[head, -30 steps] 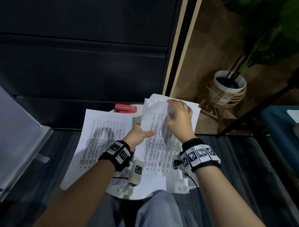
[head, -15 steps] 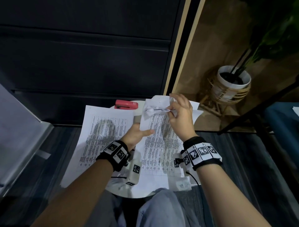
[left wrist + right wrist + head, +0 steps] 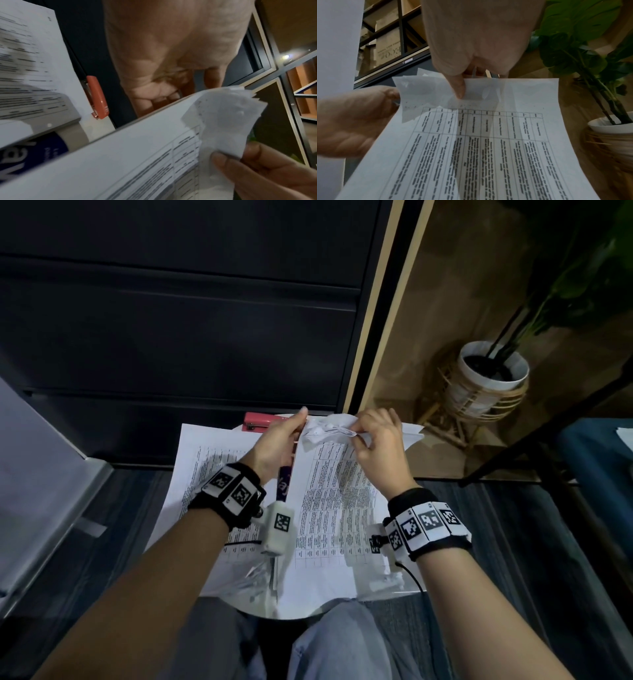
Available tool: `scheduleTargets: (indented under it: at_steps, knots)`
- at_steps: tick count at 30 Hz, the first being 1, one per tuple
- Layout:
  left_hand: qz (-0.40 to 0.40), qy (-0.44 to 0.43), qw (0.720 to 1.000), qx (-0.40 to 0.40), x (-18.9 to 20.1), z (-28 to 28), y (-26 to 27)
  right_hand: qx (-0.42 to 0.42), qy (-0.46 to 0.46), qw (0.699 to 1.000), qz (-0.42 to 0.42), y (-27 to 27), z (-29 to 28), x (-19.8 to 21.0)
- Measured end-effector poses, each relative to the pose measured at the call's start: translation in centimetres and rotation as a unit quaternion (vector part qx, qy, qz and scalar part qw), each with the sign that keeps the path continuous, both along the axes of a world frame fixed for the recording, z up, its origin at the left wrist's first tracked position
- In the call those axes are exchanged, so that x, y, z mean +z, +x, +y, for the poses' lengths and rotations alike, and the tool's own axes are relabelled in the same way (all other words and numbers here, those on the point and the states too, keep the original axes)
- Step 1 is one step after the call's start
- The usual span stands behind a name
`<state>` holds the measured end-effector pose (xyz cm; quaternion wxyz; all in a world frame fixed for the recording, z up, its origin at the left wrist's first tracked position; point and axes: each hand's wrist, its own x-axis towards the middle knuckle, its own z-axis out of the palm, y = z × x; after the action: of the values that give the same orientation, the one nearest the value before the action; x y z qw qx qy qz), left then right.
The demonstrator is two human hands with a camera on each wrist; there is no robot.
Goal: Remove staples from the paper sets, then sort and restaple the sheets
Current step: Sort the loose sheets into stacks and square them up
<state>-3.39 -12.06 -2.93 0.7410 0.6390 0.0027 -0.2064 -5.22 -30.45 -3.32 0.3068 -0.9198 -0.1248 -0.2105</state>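
Observation:
A stapled paper set [image 3: 329, 494] printed with a table lies on the small round white table [image 3: 294, 613], its far end lifted. My left hand [image 3: 298, 422] pinches the set's top-left corner, and my right hand [image 3: 360, 433] pinches the crumpled, folded-over corner flap [image 3: 329, 431] beside it. In the right wrist view the right thumb [image 3: 457, 86] presses on the top edge of the set [image 3: 488, 148], with the left hand [image 3: 359, 115] at its left. The left wrist view shows the flap [image 3: 223, 121]. The staple itself cannot be made out. A red stapler [image 3: 260, 422] lies at the table's far edge.
Another printed sheet [image 3: 205, 470] lies to the left, hanging over the table edge. A blue-labelled object [image 3: 284, 487] sits between the two papers. A dark cabinet [image 3: 171, 337] stands behind, and a potted plant [image 3: 493, 371] on the floor at the right. My knees are below the table.
My left hand moved from the set's left edge up to its top-left corner. The right hand stayed on the top corner, which is now folded over and lifted.

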Motion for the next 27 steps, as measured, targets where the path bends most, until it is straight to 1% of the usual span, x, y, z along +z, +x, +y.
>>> scheduleTargets:
  at_steps: [3, 5, 8, 12, 16, 19, 22, 24, 27]
  knots:
    - [-0.052, 0.080, 0.995, -0.004, 0.8, 0.1, 0.8, 0.012, -0.003, 1.000, 0.004, 0.1, 0.1, -0.1]
    - [-0.073, 0.104, 0.992, -0.029, 1.1, 0.1, 0.8, 0.013, 0.000, 1.000, 0.000, 0.1, 0.1, -0.2]
    - [-0.069, 0.124, 0.988, -0.060, 0.7, 0.3, 0.8, 0.010, 0.001, 1.000, 0.001, 0.1, 0.1, -0.5]
    - [-0.061, 0.155, 0.985, -0.035, -0.4, 0.1, 1.0, 0.011, 0.008, 1.000, 0.013, -0.1, 0.4, -1.7]
    - [-0.080, 0.207, 0.974, -0.048, -1.7, 0.4, 1.1, 0.021, -0.003, 0.999, 0.030, -0.3, 0.7, -2.8]
    - [-0.102, 0.202, 0.973, -0.031, -2.3, 0.9, 1.4, 0.029, -0.023, 0.998, 0.050, -0.3, 0.6, -2.8]
    - [-0.118, 0.188, 0.974, -0.036, -2.0, 0.8, 1.4, 0.036, -0.055, 0.996, 0.067, 0.1, 0.4, -2.2]
    - [-0.127, 0.182, 0.975, -0.034, -1.8, 0.4, 1.5, 0.031, -0.070, 0.995, 0.060, 0.5, 0.4, -1.7]
    - [-0.134, 0.173, 0.975, -0.033, -1.4, -0.1, 1.7, 0.013, -0.096, 0.995, 0.028, 1.0, 0.4, -1.4]
